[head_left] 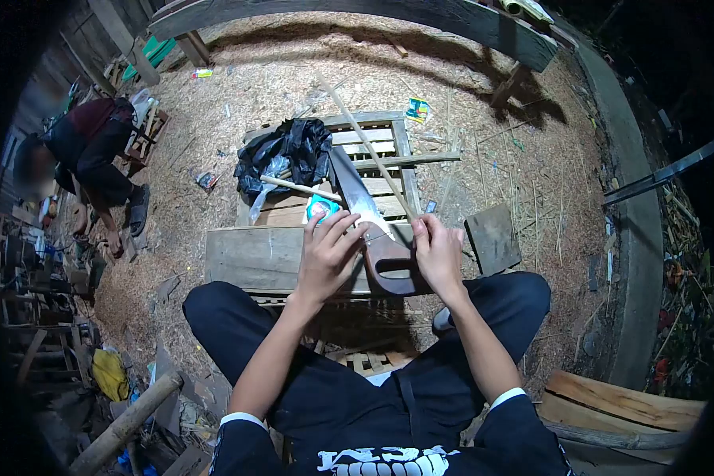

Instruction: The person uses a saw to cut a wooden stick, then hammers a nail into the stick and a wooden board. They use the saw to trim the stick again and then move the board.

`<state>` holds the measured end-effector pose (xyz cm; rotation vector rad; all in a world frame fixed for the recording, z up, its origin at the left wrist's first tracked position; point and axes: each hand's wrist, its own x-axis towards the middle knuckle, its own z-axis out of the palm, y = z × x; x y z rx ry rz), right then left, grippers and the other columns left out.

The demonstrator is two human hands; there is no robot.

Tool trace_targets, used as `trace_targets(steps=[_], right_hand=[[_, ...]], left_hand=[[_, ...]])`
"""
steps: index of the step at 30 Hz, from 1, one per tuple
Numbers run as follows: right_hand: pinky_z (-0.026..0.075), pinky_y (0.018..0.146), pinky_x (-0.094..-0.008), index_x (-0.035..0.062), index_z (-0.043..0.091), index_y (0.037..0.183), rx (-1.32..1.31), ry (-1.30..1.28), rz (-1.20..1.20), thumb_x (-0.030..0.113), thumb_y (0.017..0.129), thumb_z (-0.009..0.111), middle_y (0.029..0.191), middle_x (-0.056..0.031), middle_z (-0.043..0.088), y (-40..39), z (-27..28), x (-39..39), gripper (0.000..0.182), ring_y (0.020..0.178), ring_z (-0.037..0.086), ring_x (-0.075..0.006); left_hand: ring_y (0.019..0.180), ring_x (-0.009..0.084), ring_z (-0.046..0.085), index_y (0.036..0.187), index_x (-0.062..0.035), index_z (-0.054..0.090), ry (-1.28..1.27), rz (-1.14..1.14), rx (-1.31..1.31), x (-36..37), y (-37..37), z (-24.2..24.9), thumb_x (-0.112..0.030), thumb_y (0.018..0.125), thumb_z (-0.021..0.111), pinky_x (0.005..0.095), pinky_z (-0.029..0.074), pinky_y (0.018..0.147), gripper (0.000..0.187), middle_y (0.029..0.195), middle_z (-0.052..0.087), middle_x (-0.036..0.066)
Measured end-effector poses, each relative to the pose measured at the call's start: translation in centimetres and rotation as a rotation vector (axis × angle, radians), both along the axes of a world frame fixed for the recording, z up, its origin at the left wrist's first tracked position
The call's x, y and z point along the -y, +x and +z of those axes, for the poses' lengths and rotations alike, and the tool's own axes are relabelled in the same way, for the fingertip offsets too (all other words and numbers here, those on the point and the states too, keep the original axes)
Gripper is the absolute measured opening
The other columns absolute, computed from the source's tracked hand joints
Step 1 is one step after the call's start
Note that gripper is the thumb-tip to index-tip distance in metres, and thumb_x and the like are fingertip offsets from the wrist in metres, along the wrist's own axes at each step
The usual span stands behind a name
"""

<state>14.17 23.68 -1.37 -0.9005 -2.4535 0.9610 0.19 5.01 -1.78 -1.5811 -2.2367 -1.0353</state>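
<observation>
In the head view, my right hand (439, 252) is closed around the near end of a thin bamboo stick (365, 143), which slants away up and to the left. My left hand (325, 252) has its fingers apart and slightly bent, over the near plank. Its fingertips are right at a turquoise tape measure (323, 208) and the front of a handsaw's handle. The handsaw (389, 266) lies between my hands, brown handle toward me, blade pointing away. Another short stick (297, 187) lies beyond the tape measure.
The slatted wooden bench (254, 258) holds a black plastic bag (293, 151) and a longer stick (420, 159). A board (493, 238) leans at its right. At the left a person (95, 151) bends toward the ground. A heavy beam (357, 9) crosses the far side.
</observation>
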Motion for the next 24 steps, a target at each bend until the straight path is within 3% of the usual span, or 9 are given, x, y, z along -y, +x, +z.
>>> trace_targets(steps=[1,5,9,12,15,17,19,20,24], right_hand=[[0.038,0.089,-0.0454,0.0054,0.071,0.105,0.05,0.182,-0.026,0.029,0.109,0.054,0.078,-0.015,0.073,-0.1,-0.1,-0.3,0.029,0.078,0.069,-0.0357],[0.038,0.088,-0.0475,0.0063,0.07,0.102,0.151,0.367,0.02,0.027,0.107,0.057,0.076,-0.0176,0.072,-0.6,-1.4,-0.9,0.025,0.079,0.07,-0.0382],[0.041,0.086,-0.0496,0.0047,0.069,0.105,0.134,0.326,0.065,0.027,0.108,0.056,0.087,-0.0181,0.074,-0.5,-1.1,-1.1,0.026,0.087,0.07,-0.0391],[0.043,0.086,-0.0508,0.0037,0.066,0.11,0.11,0.223,0.093,0.026,0.108,0.056,0.1,-0.019,0.072,0.0,-0.6,-1.0,0.025,0.097,0.068,-0.0375],[0.042,0.087,-0.0507,0.0033,0.062,0.111,-0.036,0.241,0.283,0.027,0.107,0.055,0.1,-0.0199,0.066,0.9,0.5,0.4,0.025,0.098,0.063,-0.0379],[0.042,0.086,-0.0492,0.0033,0.062,0.113,-0.068,0.295,0.341,0.037,0.103,0.063,0.103,-0.0178,0.063,1.5,0.7,2.0,0.035,0.1,0.06,-0.0367],[0.044,0.09,-0.0491,0.0038,0.061,0.122,0.17,0.366,0.391,0.048,0.091,0.076,0.107,-0.0167,0.06,2.4,1.9,3.9,0.056,0.106,0.058,-0.0367],[0.043,0.089,-0.0484,0.0043,0.059,0.125,0.136,0.376,0.356,0.052,0.082,0.083,0.107,-0.0153,0.056,2.6,0.9,4.4,0.069,0.104,0.055,-0.0355],[0.041,0.086,-0.048,0.0054,0.055,0.128,0.096,0.402,0.332,0.046,0.079,0.086,0.107,-0.0137,0.055,2.5,0.6,5.0,0.071,0.104,0.053,-0.034]], left_hand=[[0.13,0.0264,0.06,0.13,-0.0114,0.071,-0.024,-0.025,0.014,-0.1,0.0,-0.1,-0.008,0.088,0.075,0.0474,0.034,0.117,0.042,0.133,0.07,0.007],[0.126,0.0277,0.061,0.132,-0.011,0.07,-0.089,-0.052,0.096,-0.2,-0.1,-1.3,-0.016,0.092,0.075,0.0483,0.035,0.116,0.04,0.129,0.07,0.007],[0.125,0.0304,0.06,0.14,-0.0093,0.065,-0.11,-0.079,0.138,0.2,-0.1,-1.2,-0.03,0.092,0.078,0.0491,0.037,0.115,0.054,0.136,0.066,0.011],[0.131,0.0377,0.056,0.153,-0.0073,0.053,-0.174,-0.141,0.178,0.7,0.2,-0.5,-0.056,0.077,0.086,0.0509,0.037,0.115,0.097,0.151,0.054,0.018],[0.136,0.0379,0.053,0.155,-0.0076,0.051,-0.201,-0.158,0.2,1.4,0.2,-0.8,-0.056,0.077,0.086,0.0502,0.037,0.116,0.099,0.152,0.054,0.017],[0.14,0.0365,0.05,0.156,-0.0075,0.049,-0.21,-0.167,0.208,1.8,-0.4,-0.7,-0.051,0.078,0.086,0.0502,0.035,0.118,0.097,0.153,0.053,0.018],[0.141,0.0354,0.05,0.155,-0.0066,0.05,-0.252,-0.144,0.116,2.2,-0.9,-1.4,-0.044,0.08,0.086,0.0504,0.033,0.12,0.092,0.152,0.054,0.018],[0.142,0.0343,0.049,0.154,-0.0057,0.051,-0.235,-0.135,0.145,2.3,-1.1,-1.7,-0.038,0.081,0.084,0.0501,0.032,0.121,0.086,0.149,0.056,0.018],[0.141,0.0338,0.051,0.14,-0.0059,0.062,-0.239,-0.112,0.152,2.1,-1.6,-1.8,-0.029,0.088,0.081,0.0488,0.034,0.12,0.06,0.143,0.063,0.014]])
